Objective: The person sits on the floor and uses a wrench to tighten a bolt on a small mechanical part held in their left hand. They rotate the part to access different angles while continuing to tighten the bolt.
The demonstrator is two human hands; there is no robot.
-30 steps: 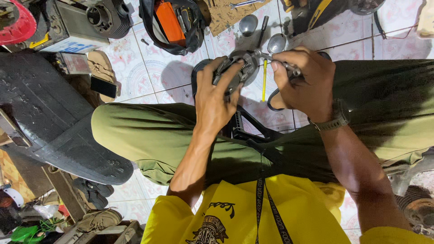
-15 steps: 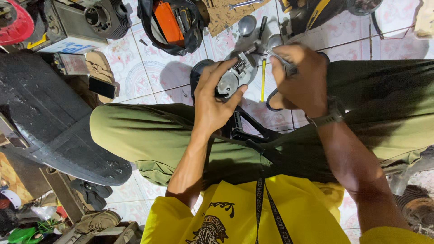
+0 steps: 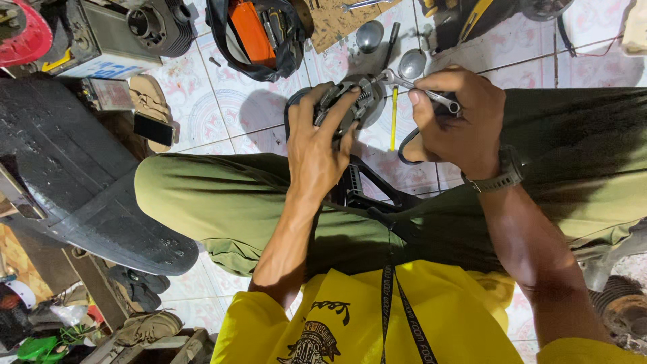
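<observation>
While the person sits with green trousers [image 3: 222,202] over a white tiled floor [image 3: 222,101], the left hand [image 3: 320,145] is wrapped tight around a round metal engine part [image 3: 357,101], which pokes out just past the fingers, above the knees. The right hand [image 3: 455,121] is closed on a silver wrench [image 3: 418,87], and the wrench tip touches the top of the metal part, just to the right of the left hand's fingers. A yellow screwdriver [image 3: 393,118] lies on the floor between the two hands, and an open black tool bag [image 3: 259,34] sits farther away.
</observation>
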